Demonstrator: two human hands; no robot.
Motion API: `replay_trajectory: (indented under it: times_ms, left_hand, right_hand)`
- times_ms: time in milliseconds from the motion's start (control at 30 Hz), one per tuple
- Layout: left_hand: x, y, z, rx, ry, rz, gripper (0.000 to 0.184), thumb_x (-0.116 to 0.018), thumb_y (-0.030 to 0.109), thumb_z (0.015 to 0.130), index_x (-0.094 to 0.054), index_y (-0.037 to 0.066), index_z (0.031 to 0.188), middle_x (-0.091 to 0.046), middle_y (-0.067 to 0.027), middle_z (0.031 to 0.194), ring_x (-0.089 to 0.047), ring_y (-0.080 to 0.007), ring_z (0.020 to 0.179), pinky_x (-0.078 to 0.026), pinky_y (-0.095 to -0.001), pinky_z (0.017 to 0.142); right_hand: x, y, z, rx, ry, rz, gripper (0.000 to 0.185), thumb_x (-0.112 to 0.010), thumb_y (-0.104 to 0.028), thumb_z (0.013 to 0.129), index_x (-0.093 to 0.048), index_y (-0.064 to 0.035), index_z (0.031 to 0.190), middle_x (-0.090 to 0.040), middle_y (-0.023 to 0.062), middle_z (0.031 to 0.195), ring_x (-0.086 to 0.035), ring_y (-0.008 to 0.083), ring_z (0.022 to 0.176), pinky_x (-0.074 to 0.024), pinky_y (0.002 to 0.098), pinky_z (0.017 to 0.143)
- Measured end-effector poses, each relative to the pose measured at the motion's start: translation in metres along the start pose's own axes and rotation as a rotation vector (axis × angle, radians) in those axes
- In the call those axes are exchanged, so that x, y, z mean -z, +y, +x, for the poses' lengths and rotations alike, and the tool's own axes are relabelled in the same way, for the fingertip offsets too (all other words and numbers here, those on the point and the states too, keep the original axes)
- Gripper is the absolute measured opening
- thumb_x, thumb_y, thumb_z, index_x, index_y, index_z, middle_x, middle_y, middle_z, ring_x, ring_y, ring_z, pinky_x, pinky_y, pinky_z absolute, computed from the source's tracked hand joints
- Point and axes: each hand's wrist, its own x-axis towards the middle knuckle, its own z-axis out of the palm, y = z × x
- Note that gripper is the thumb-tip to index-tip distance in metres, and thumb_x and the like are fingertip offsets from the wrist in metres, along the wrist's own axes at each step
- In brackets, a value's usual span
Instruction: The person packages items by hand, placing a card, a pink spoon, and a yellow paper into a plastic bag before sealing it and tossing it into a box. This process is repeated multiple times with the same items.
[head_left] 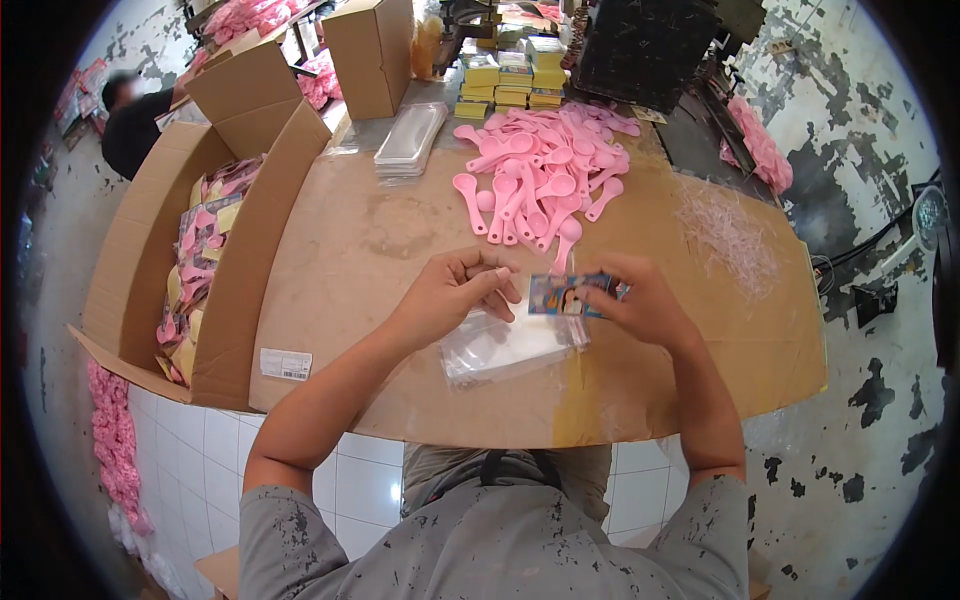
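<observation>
My right hand grips a small blue printed card between thumb and fingers, above the table. To its left, my left hand is half curled with its fingers apart, and nothing shows in it. Beneath both hands lie clear plastic bags, overlapping on the cardboard-covered table. Just beyond the hands is a heap of pink plastic scoops; one scoop rests closest to the card.
At left stands an open carton holding packed pink scoops. Behind are clear plastic packs, stacked cards and a black machine. Plastic shreds lie at right, and a white label at left. A person is beyond the carton.
</observation>
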Motion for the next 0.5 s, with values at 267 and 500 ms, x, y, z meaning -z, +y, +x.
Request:
replay_trajectory:
  times_ms: [267,500]
  left_hand:
    - [-0.006,-0.010,0.000,0.005,0.014,0.017,0.027,-0.066,0.022,0.104,-0.070,-0.004,0.111,-0.076,-0.0127,0.104,-0.076,-0.0196,0.091,-0.061,-0.0288,0.079]
    - [-0.010,-0.016,0.001,0.005,0.004,0.134,0.027,-0.066,0.019,0.104,-0.069,-0.006,0.116,-0.077,-0.0124,0.102,-0.075,-0.0161,0.090,-0.060,-0.0276,0.080]
  right_hand:
    - [-0.002,-0.010,0.024,0.051,0.306,0.314,0.029,-0.070,-0.008,0.097,-0.066,-0.0028,0.126,-0.070,0.0006,0.099,-0.063,0.0073,0.085,-0.0513,0.0255,0.074]
    - [-0.011,0.009,0.016,0.250,0.181,0.018,0.030,-0.070,-0.005,0.095,-0.068,-0.0046,0.125,-0.071,0.0041,0.100,-0.064,0.0092,0.087,-0.0516,0.0278,0.077]
